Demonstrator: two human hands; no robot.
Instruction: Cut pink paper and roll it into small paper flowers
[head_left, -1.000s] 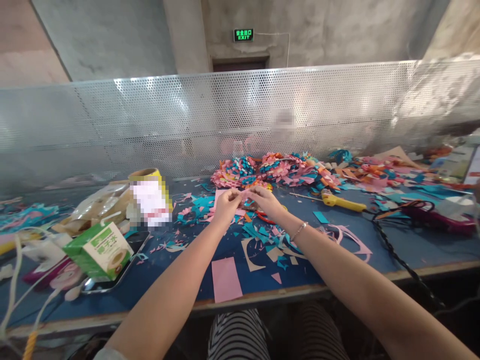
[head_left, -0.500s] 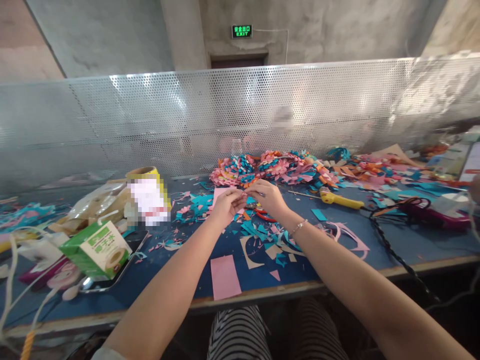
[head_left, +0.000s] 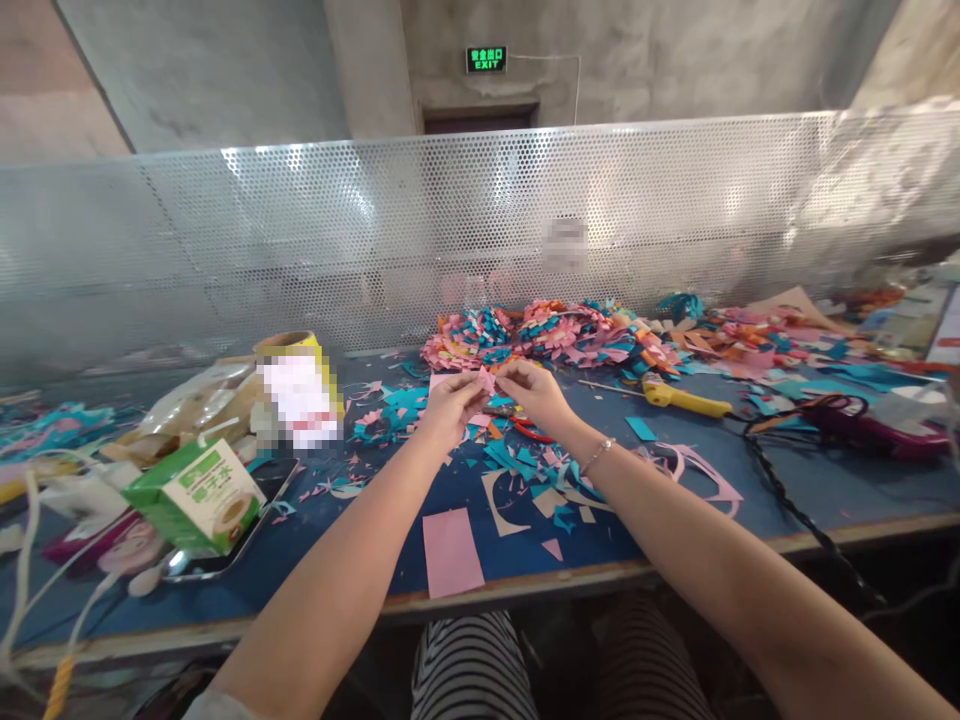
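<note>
Between my two hands is a small pink paper piece (head_left: pixel 487 379), pinched at the fingertips above the table. My left hand (head_left: pixel 455 403) grips it from the left, fingers curled. My right hand (head_left: pixel 534 392), with a bracelet at the wrist, pinches its right side. Just below my right hand, red handles, apparently of scissors (head_left: pixel 531 430), lie partly hidden. A pink paper rectangle (head_left: pixel 453 552) rests near the table's front edge. Behind my hands lies a heap of pink, blue and orange cut-paper flowers (head_left: pixel 555 335).
A yellow hot glue gun (head_left: pixel 686 400) lies on the right, its black cord (head_left: pixel 795 520) running over the front edge. Paper scraps (head_left: pixel 517 465) cover the middle of the blue table. To the left stands a green drink carton (head_left: pixel 199 495). A perforated metal screen (head_left: pixel 450 220) closes the back.
My fingertips have shifted slightly apart, and more of the pink paper shows between them. The things on the table have stayed in place.
</note>
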